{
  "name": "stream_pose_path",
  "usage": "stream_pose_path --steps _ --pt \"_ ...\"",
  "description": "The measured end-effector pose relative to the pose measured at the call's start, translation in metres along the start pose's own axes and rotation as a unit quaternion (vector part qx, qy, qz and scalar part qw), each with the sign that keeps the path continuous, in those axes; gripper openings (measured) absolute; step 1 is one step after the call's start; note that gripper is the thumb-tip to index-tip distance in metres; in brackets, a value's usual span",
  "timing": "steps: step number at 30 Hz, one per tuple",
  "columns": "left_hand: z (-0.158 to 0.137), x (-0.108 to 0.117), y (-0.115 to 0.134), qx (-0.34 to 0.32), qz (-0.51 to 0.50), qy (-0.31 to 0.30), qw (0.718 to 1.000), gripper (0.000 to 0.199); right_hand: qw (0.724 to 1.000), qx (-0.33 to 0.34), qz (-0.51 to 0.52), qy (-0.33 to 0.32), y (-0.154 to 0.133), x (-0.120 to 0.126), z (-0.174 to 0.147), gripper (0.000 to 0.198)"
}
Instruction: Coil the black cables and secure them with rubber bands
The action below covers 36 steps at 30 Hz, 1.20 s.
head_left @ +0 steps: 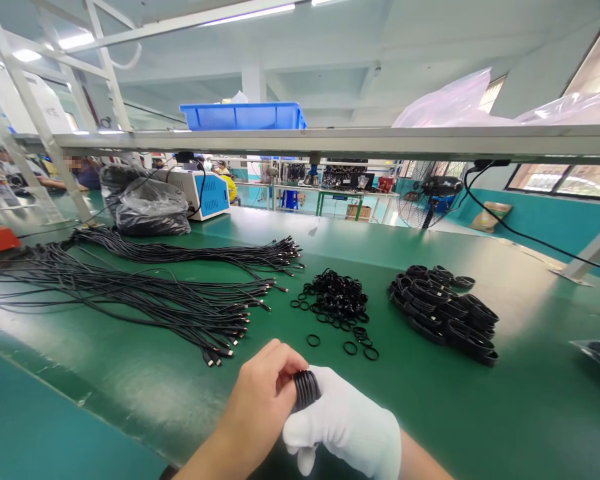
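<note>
A black cable wound into a tight coil (307, 389) is held between my two hands low in the middle of the head view. My bare left hand (263, 387) grips the coil's left side, thumb and fingers closed on it. A white glove covers my right hand (343, 420), which is wrapped round the coil from the right. The ends of this cable are hidden by my fingers. Just beyond my hands lies a pile of small black rings (337, 297), with a few loose rings nearer to me. Long black cables (180, 293) spread out on the left, their plugs pointing right.
Coiled black cables (443, 310) are heaped on the right of the green table (380, 247). Black plastic bags (150, 203) and a blue-and-white machine (207, 193) stand at the back left. A shelf (350, 141) crosses above, carrying a blue bin (245, 117). A fan (427, 193) stands behind.
</note>
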<state>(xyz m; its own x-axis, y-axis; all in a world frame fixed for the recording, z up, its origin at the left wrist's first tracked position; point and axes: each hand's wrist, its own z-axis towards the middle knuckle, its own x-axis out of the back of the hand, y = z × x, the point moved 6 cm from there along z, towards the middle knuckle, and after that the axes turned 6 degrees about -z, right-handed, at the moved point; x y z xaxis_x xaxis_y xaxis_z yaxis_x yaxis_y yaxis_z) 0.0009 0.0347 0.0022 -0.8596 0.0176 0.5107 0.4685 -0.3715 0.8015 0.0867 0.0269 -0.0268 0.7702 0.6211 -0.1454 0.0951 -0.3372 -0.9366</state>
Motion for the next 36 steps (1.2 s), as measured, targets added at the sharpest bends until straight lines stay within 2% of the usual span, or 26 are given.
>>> stream_pose_path --steps 5,9,11,13,15,18,22,25,28,30,33,36 --pt "-0.003 0.000 0.001 -0.052 0.007 0.039 0.998 0.029 1.000 -0.013 0.010 -0.004 0.002 -0.003 -0.001 0.010" --pt "0.002 0.003 0.002 -0.022 -0.016 -0.008 1.000 0.025 0.998 0.000 0.060 0.000 0.006 0.005 0.002 0.012" --pt "0.000 0.009 -0.001 -0.002 -0.036 0.000 0.999 0.020 0.994 0.033 0.104 0.002 0.004 0.011 0.003 0.020" --pt "-0.007 0.012 -0.006 0.014 -0.043 0.034 0.998 0.014 0.988 0.057 0.141 0.009 0.003 0.016 0.004 0.026" --pt "-0.018 0.006 -0.011 0.022 -0.044 0.056 0.997 0.013 0.982 0.068 0.176 0.010 0.004 0.017 0.006 0.028" --pt "-0.030 -0.014 -0.013 0.017 -0.064 0.051 0.997 0.021 0.972 0.096 0.215 -0.004 0.005 0.014 0.011 0.027" --pt "-0.031 -0.025 -0.009 0.017 -0.080 0.018 0.997 0.010 0.970 0.123 0.212 0.005 0.002 0.015 0.010 0.026" --pt "-0.022 -0.014 -0.006 0.041 -0.105 -0.033 0.993 0.010 0.978 0.083 0.193 -0.007 0.001 0.019 0.001 0.031" --pt "-0.011 0.007 -0.002 0.057 -0.094 -0.010 0.994 0.013 0.985 0.040 0.166 -0.008 0.002 0.025 -0.008 0.037" --pt "-0.004 0.014 0.003 0.049 -0.045 0.012 0.998 0.013 0.988 0.042 0.151 -0.002 0.002 0.026 -0.011 0.036" --pt "0.004 0.010 0.007 0.048 0.021 -0.004 0.999 0.012 0.991 0.060 0.120 0.004 0.004 0.021 -0.010 0.030" --pt "0.007 0.002 0.006 0.067 0.035 -0.019 0.997 0.009 0.993 0.060 0.099 0.018 0.007 0.016 -0.007 0.026"
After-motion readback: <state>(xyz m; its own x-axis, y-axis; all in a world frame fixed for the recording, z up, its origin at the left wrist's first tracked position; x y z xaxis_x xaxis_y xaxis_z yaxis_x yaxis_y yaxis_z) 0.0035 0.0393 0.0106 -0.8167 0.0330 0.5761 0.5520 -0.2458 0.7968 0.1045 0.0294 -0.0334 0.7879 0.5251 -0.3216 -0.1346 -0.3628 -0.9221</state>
